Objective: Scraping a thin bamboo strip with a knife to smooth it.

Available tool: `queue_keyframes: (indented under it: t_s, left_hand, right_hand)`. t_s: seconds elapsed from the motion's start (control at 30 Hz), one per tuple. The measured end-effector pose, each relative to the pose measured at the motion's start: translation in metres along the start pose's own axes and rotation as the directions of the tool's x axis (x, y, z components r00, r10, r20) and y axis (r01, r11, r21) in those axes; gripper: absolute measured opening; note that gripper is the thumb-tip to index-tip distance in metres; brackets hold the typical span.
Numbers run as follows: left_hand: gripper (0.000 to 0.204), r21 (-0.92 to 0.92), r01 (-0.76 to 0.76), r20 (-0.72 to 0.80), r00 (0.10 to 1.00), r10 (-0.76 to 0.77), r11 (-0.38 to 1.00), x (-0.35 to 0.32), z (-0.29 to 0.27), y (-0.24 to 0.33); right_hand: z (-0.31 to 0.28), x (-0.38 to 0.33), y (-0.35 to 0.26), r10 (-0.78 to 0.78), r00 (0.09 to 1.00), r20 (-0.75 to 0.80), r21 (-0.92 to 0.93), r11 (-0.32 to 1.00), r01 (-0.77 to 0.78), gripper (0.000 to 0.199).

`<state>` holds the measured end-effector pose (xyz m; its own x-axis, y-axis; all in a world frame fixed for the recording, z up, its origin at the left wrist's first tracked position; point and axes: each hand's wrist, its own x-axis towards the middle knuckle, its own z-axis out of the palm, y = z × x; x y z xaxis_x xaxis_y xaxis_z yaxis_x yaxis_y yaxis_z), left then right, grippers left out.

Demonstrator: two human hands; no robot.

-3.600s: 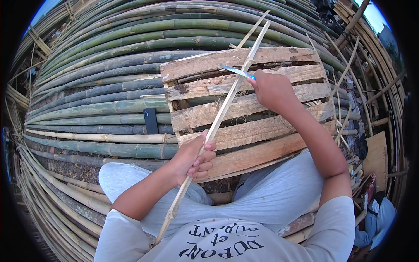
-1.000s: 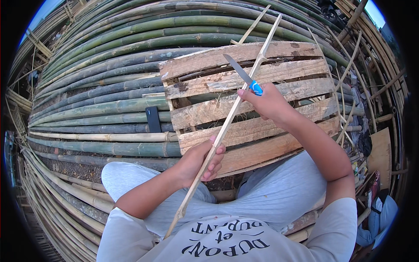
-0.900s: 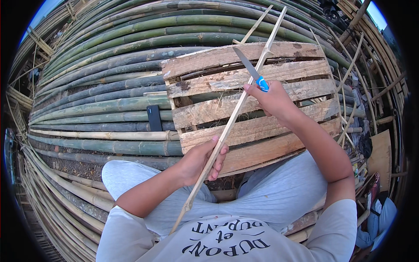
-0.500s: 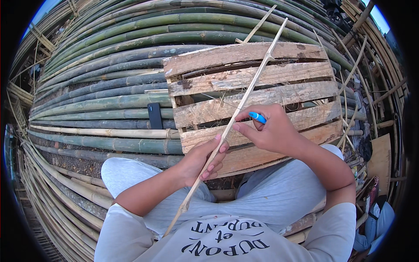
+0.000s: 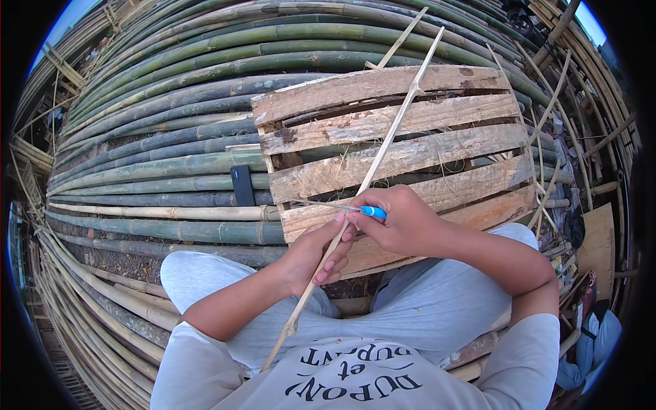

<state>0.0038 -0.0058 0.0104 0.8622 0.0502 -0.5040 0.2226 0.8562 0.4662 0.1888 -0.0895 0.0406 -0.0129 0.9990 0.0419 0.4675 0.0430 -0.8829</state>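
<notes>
A long, narrow split-bamboo strip slants from my lap up over the wooden pallet, with knobby nodes along it. My left hand is closed around the strip near its middle, over the pallet's near left edge. Just above it, my right hand grips a thin-bladed knife by its blue handle. The knife's slim blade points left and crosses the strip right beside my left thumb. Exactly how the edge meets the bamboo is too small to tell.
Rows of green bamboo poles lie left of and beyond the pallet. A dark phone rests on the poles by the pallet's left side. Loose bamboo strips and a brown board are at the right.
My right hand has moved down and left along the strip toward my left hand, turning the knife so its blade lies across the bamboo. My left hand keeps its hold.
</notes>
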Motion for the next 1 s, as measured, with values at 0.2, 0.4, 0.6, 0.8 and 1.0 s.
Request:
queue_keyframes:
  t_s: [0.2, 0.4, 0.6, 0.8, 1.0]
  left_hand:
    - [0.040, -0.006, 0.023, 0.002, 1.000, -0.023, 1.000, -0.001, -0.001, 0.003]
    - [0.039, -0.031, 0.000, 0.040, 0.999, 0.001, 1.000, -0.003, -0.002, 0.001]
    - [0.033, -0.111, -0.004, 0.059, 0.998, 0.011, 0.994, -0.004, -0.005, 0.005]
    - [0.033, -0.049, 0.005, 0.027, 1.000, -0.004, 0.999, -0.011, 0.002, 0.010]
    - [0.036, -0.074, -0.007, -0.025, 1.000, 0.005, 0.997, -0.007, 0.001, 0.013]
  right_hand:
    - [-0.023, 0.007, -0.002, 0.144, 0.978, -0.153, -0.016, 0.989, -0.148, 0.014]
    - [-0.074, 0.017, 0.023, 0.143, 0.889, -0.435, -0.192, 0.950, -0.247, 0.023]
    - [-0.035, -0.003, 0.004, -0.085, 0.956, -0.282, -0.468, 0.882, -0.060, 0.032]
    - [0.010, -0.016, 0.007, -0.169, 0.986, 0.007, -0.708, 0.696, 0.124, 0.025]
    - [0.002, 0.004, 0.030, -0.288, 0.958, -0.020, -0.778, 0.607, 0.166, 0.036]
